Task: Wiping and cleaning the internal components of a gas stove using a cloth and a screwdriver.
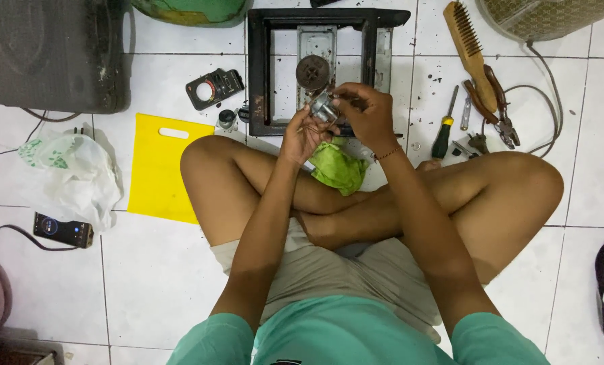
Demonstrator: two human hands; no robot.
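I sit cross-legged on a white tiled floor. My left hand (300, 135) and my right hand (364, 115) meet above my knees, both gripping a small silver metal part (323, 107). Fingers hide most of it. Just beyond the hands lies a black metal stove frame (269, 74) with a round rusty burner (313, 71) inside. A crumpled green cloth (338, 169) rests on my legs under the hands.
A yellow cutting board (161, 169), black dial gauge (214, 88) and white plastic bag (75, 172) lie left. A wire brush (470, 51), pliers (499, 108) and screwdriver (444, 132) lie right. A phone (63, 230) on a cable sits near left.
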